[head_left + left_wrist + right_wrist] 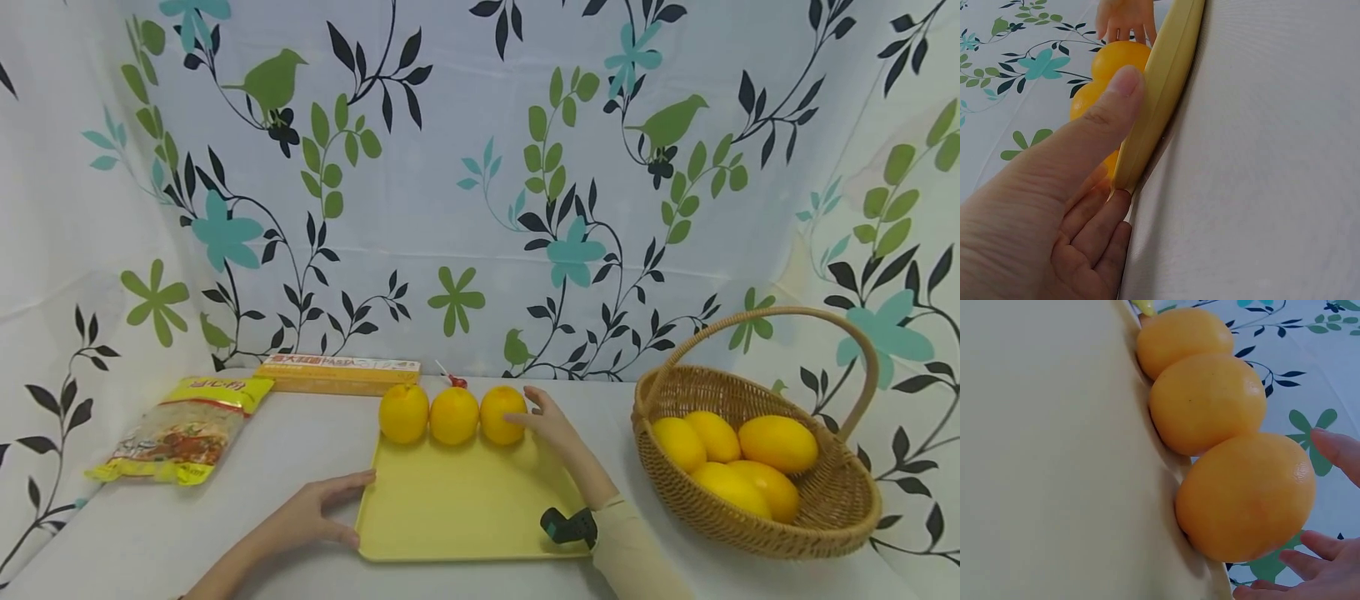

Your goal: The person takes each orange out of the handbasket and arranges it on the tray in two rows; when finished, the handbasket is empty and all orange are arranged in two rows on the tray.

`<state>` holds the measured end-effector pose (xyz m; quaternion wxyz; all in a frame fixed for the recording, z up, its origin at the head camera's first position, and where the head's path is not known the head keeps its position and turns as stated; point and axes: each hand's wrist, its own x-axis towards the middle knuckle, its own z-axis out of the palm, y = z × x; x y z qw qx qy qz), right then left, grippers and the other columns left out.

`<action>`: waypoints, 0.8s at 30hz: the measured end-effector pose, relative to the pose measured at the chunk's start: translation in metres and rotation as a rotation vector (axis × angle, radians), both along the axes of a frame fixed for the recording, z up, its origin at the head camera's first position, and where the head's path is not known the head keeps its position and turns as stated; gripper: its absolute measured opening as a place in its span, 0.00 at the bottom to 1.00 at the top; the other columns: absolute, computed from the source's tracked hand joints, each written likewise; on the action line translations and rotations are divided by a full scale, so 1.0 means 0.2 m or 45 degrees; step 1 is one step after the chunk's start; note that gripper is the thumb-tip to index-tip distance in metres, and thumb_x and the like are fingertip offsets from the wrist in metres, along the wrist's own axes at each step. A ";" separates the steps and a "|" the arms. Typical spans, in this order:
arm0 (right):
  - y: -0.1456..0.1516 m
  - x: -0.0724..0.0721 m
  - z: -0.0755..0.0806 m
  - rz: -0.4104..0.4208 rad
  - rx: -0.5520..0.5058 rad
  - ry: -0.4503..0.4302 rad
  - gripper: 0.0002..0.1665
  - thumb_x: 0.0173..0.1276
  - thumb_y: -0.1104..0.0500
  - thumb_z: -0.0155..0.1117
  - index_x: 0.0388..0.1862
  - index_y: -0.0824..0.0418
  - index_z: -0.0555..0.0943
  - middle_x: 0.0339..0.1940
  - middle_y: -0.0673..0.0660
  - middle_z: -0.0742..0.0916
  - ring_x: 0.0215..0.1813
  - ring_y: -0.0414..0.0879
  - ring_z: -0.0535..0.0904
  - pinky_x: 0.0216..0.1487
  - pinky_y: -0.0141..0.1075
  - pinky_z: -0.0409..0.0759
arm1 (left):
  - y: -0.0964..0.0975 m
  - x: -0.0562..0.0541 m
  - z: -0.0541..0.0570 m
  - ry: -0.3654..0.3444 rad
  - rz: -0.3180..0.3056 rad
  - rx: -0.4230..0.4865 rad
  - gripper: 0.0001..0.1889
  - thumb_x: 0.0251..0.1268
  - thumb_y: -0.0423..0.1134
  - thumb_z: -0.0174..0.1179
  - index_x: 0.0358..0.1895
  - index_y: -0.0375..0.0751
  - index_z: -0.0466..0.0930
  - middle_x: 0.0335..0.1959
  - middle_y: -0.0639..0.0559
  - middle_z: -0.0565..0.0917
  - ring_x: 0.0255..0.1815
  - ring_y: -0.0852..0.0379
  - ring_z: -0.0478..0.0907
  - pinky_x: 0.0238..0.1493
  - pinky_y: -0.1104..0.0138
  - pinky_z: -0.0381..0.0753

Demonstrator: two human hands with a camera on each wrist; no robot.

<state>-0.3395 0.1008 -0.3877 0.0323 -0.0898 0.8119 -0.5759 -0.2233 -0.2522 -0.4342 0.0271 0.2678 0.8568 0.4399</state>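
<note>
A shallow yellow tray (465,508) lies on the table, with three oranges in a row along its far edge: a left orange (403,414), a middle orange (453,416) and a right orange (501,408). My left hand (315,517) is at the tray's left side, thumb and fingers spread and touching its edge. In the left wrist view the thumb (1110,119) extends along the rim. My right hand (551,421) is beside the right orange, its fingers spread around the far right side. The right wrist view shows a gap between those fingers and the orange (1247,497).
A wicker basket (750,533) with a tall handle stands at the right, holding several yellow-orange fruits (776,444). At the left lies a yellow food packet (183,429). Behind are a long pasta box (337,375) and a small red item (456,381). A patterned curtain (465,208) closes the back.
</note>
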 end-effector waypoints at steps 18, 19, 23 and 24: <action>0.18 0.20 0.19 0.100 0.102 0.126 0.38 0.58 0.49 0.63 0.65 0.60 0.63 0.66 0.60 0.64 0.66 0.57 0.55 0.62 0.56 0.54 | 0.00 0.00 -0.02 0.043 -0.012 -0.001 0.37 0.42 0.45 0.69 0.60 0.37 0.68 0.60 0.43 0.68 0.59 0.60 0.63 0.59 0.70 0.60; 0.20 0.22 0.21 0.117 0.103 0.137 0.38 0.58 0.50 0.63 0.64 0.60 0.63 0.66 0.60 0.64 0.66 0.56 0.55 0.62 0.56 0.54 | 0.00 0.00 -0.02 0.029 -0.006 -0.001 0.37 0.43 0.45 0.69 0.60 0.37 0.68 0.60 0.43 0.68 0.59 0.61 0.63 0.59 0.70 0.60; 0.26 0.29 0.28 0.177 0.112 0.195 0.35 0.60 0.53 0.62 0.64 0.61 0.63 0.66 0.60 0.65 0.66 0.56 0.55 0.62 0.55 0.55 | 0.00 -0.01 -0.02 -0.003 0.020 -0.016 0.38 0.42 0.46 0.69 0.60 0.38 0.67 0.60 0.46 0.68 0.60 0.61 0.63 0.61 0.64 0.60; 0.28 0.31 0.30 0.187 0.105 0.210 0.35 0.60 0.53 0.62 0.64 0.62 0.63 0.65 0.61 0.65 0.66 0.56 0.55 0.63 0.54 0.55 | 0.00 -0.01 -0.02 -0.008 0.026 -0.022 0.38 0.42 0.46 0.69 0.60 0.38 0.67 0.60 0.46 0.68 0.60 0.60 0.63 0.61 0.62 0.60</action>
